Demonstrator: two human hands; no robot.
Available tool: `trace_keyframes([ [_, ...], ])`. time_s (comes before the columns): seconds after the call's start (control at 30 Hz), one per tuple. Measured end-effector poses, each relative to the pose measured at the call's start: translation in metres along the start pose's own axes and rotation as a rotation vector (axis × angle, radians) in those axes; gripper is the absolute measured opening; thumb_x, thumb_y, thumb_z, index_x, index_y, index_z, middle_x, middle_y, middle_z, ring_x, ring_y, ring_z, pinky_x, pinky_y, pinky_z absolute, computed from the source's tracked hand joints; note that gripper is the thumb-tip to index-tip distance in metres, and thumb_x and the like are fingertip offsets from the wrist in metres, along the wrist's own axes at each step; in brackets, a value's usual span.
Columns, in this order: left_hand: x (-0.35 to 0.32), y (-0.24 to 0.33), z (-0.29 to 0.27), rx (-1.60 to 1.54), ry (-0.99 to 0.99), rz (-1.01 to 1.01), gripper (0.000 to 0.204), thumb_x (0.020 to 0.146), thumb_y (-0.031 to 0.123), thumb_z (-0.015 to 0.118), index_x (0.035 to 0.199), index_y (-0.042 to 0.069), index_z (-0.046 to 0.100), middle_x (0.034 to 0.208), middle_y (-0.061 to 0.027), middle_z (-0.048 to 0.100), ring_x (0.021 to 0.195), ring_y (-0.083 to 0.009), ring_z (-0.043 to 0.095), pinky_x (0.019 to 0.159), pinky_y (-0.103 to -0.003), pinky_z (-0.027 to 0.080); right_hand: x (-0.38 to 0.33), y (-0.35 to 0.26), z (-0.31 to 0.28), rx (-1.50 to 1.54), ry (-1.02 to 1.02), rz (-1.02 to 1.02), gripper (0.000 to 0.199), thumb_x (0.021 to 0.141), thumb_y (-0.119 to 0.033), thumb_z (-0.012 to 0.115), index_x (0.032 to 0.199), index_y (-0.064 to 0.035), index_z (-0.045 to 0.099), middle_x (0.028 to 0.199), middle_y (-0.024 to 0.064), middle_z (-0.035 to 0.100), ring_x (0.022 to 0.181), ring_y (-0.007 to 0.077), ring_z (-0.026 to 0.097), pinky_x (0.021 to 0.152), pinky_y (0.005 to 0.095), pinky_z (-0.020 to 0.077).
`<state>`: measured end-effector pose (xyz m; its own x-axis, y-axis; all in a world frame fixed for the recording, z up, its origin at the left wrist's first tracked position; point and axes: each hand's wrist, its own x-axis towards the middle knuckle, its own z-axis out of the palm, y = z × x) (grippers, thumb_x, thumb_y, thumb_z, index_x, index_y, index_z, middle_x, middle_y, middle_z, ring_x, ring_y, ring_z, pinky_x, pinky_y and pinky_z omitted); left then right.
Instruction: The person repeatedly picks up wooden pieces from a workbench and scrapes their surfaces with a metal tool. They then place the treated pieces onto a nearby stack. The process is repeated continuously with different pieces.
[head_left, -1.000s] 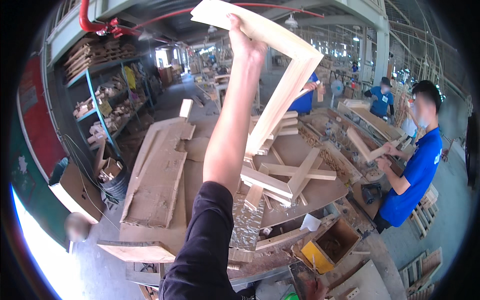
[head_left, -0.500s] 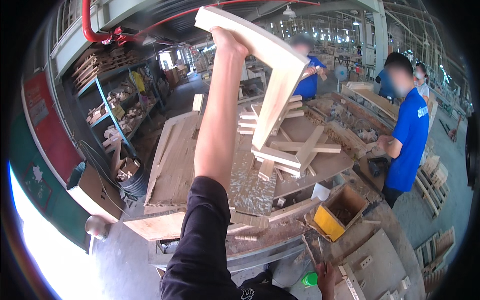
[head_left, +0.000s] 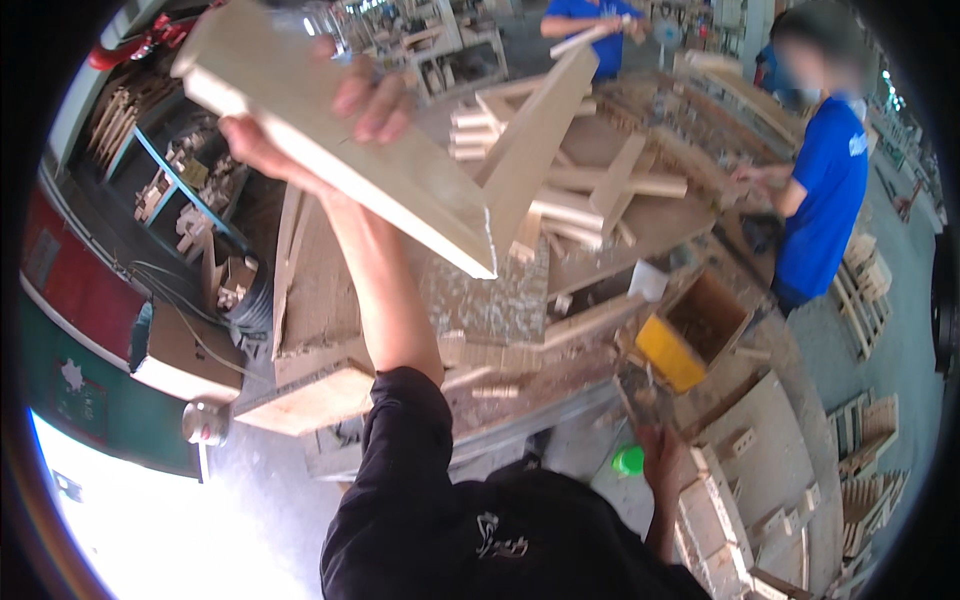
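My left hand (head_left: pixel 325 115) is raised high and grips an L-shaped frame of two pale wooden boards (head_left: pixel 410 195) by its long board. The frame's corner joint hangs over the dusty workbench (head_left: pixel 330 300). The short board slants up toward a stack of wooden pieces (head_left: pixel 600 190) on the bench. My right hand (head_left: pixel 655 455) hangs low by the bench's front edge, next to a green round object (head_left: pixel 628 460) and below a yellow box (head_left: pixel 672 352). Its fingers are turned away, so its grip is hidden.
A person in a blue shirt (head_left: pixel 825 190) works at the bench's right side, and another person in blue (head_left: pixel 600 25) stands far behind. Shelves with wood (head_left: pixel 170 180) stand at the left. An open cardboard box (head_left: pixel 715 320) and wooden frames (head_left: pixel 760 480) sit at the lower right.
The held frame has come down and to the left, closer to the camera, with my left arm bending. The view has tilted lower toward the bench and my right hand.
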<state>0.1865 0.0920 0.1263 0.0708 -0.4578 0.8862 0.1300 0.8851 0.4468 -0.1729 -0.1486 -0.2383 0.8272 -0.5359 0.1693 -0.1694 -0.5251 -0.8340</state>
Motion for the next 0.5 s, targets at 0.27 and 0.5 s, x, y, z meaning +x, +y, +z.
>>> trace_keyframes([
  [0.27, -0.129, -0.012, 0.051, 0.183, 0.027, 0.038, 0.078, 0.066, 0.057, 0.077, 0.119, 0.007, 0.047, 0.077, -0.0061, 0.054, 0.058, -0.0172, 0.057, 0.048, -0.028, 0.048, 0.016, -0.061, 0.043, 0.484, -0.198, 0.032, 0.036, 0.102, -0.024, 0.036, 0.088, 0.0024, 0.055, 0.072, 0.0105, 0.065, 0.07, 0.0166, 0.062, 0.07, 0.0302, 0.048],
  [0.5, -0.172, -0.017, 0.057, 0.239, 0.216, 0.01, 0.08, 0.066, 0.063, 0.075, 0.117, 0.006, 0.049, 0.074, -0.0058, 0.053, 0.058, -0.0172, 0.056, 0.054, -0.03, 0.048, 0.024, -0.095, 0.059, 0.553, -0.624, 0.0, 0.027, 0.101, -0.021, 0.039, 0.092, -0.0017, 0.056, 0.064, 0.0053, 0.058, 0.058, 0.0124, 0.056, 0.058, 0.0275, 0.0437],
])
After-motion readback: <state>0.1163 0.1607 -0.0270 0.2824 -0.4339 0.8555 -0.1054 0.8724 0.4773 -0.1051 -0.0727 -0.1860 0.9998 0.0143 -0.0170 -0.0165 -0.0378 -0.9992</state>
